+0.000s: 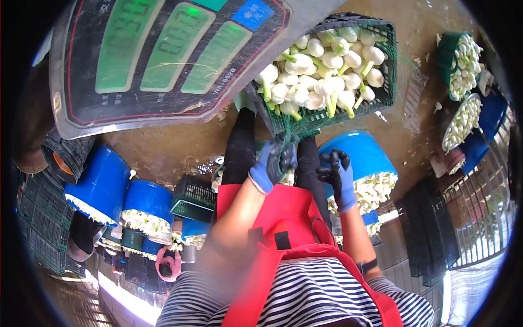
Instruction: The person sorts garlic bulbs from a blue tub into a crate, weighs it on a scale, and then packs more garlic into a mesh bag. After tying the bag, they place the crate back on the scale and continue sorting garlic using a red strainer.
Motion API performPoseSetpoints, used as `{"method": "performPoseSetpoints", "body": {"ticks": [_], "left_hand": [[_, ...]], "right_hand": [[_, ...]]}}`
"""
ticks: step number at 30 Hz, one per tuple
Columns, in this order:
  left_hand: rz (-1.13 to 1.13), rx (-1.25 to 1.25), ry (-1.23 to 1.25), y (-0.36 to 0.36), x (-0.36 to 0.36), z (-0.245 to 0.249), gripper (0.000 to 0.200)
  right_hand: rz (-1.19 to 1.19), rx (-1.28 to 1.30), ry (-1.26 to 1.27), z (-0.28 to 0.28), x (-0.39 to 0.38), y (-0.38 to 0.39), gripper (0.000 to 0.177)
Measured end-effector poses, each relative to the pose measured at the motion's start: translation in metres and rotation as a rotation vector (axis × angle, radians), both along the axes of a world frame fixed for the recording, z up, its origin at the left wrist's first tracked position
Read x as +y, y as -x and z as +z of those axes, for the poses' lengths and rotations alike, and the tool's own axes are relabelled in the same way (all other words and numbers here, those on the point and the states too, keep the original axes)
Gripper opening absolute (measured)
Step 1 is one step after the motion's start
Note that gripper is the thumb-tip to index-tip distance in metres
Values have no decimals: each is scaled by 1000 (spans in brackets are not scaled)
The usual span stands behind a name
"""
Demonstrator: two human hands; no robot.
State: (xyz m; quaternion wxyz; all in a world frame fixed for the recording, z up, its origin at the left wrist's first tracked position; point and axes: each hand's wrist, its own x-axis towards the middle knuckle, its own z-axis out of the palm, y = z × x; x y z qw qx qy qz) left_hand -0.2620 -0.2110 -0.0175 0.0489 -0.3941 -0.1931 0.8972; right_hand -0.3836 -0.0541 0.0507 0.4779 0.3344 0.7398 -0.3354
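Observation:
My left hand (274, 162), in a blue and black work glove, is closed on gathered green netting (297, 132) at the near edge of a dark plastic crate (388, 82). White garlic bulbs (321, 68) with short green stems fill the crate, and the net spreads over its near and right sides. My right hand (339, 177), gloved the same way, is raised apart from the net, beside a blue tub (362, 150). Its fingers are curled in; whether anything is between them is hidden.
A scale display (163, 65) with green screens looms at upper left. Blue tubs (98, 180) of garlic stand at left, near a green crate (193, 199). A green basket (449, 60) of garlic sits at right on the wet floor (169, 155). Another person (168, 264) is at lower left.

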Motion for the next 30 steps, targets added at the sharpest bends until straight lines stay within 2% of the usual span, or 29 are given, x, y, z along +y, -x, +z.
{"method": "performPoseSetpoints", "body": {"ticks": [1, 2, 3, 4, 5, 6, 8, 10, 11, 12, 13, 14, 16, 17, 18, 19, 20, 21, 22, 23, 24, 25, 26, 27, 28, 30], "left_hand": [[-50, -15, -55, 0, 1, 12, 17], [-57, -15, -61, 10, -4, 19, 17], [-310, -143, 114, 22, -8, 26, 16], [-558, -272, 296, 31, -9, 28, 16], [-685, -211, 524, 26, 1, 15, 16], [-797, -153, 993, 9, 28, -13, 26], [-1120, -137, 1253, 23, 27, -18, 34], [-1204, -58, 1245, 43, 37, -34, 35], [-1089, -115, 1240, 52, 35, -29, 33], [-972, -161, 1237, 61, 38, -22, 31], [-946, -111, 957, 65, 39, -25, 35], [-633, -57, 595, 62, 40, -15, 33], [-63, -88, -8, 51, 26, -13, 36], [-27, -93, -92, 44, 23, -17, 48], [-28, -88, -93, 41, 30, -32, 48], [-59, 162, -231, 39, 43, -52, 50], [-89, 420, -380, 46, 58, -62, 53], [-221, 220, -530, 69, 60, -48, 53], [-417, -70, -291, 62, 132, -125, 44], [-204, 57, -199, 78, 75, -74, 34], [-34, 5, -401, 75, 83, -89, 26], [-169, -411, -130, 100, 34, -27, 24], [-296, -178, -6, 82, 46, -59, 21], [-398, -236, 418, 87, 53, -47, 19], [-415, -341, 302, 93, 48, -22, 18], [-402, -452, 487, 95, 60, 4, 16]], "right_hand": [[-106, -120, -66, -1, -13, 8, 50], [-308, -291, 109, -33, 2, 10, 55], [-509, -460, 287, -67, 16, 13, 60], [-366, -366, 286, -65, -26, 34, 60], [-223, -275, 288, -61, -74, 56, 60], [-88, -247, 265, -78, -90, 67, 59], [641, -509, 9, -112, -101, 89, 57], [1419, -146, 71, -113, -93, 89, 49], [1415, -42, -105, -111, -92, 87, 44], [1404, -12, -88, -102, -91, 94, 41], [1136, -28, -70, -78, -97, 97, 38], [1073, -65, -142, -55, -106, 99, 33], [1114, -98, -157, -42, -68, 100, 29], [1339, -36, -244, -29, -61, 89, 26], [1558, 24, -344, -17, -58, 75, 24], [1643, 77, -244, -11, -48, 62, 22], [1671, -39, -332, -5, -56, 50, 21], [1644, 32, -198, 18, -77, 44, 20], [1657, 52, -123, 18, -77, 36, 18], [1613, 4, -125, 16, -79, 31, 17], [1621, 93, 12, 21, -76, 35, 16], [1551, 119, 131, 37, -82, 50, 25], [1506, 137, 211, 39, -74, 69, 36], [1228, 214, 341, 25, -56, 89, 43], [938, 277, 466, 6, -42, 108, 50], [625, 273, 358, -30, -39, 144, 53]]}}
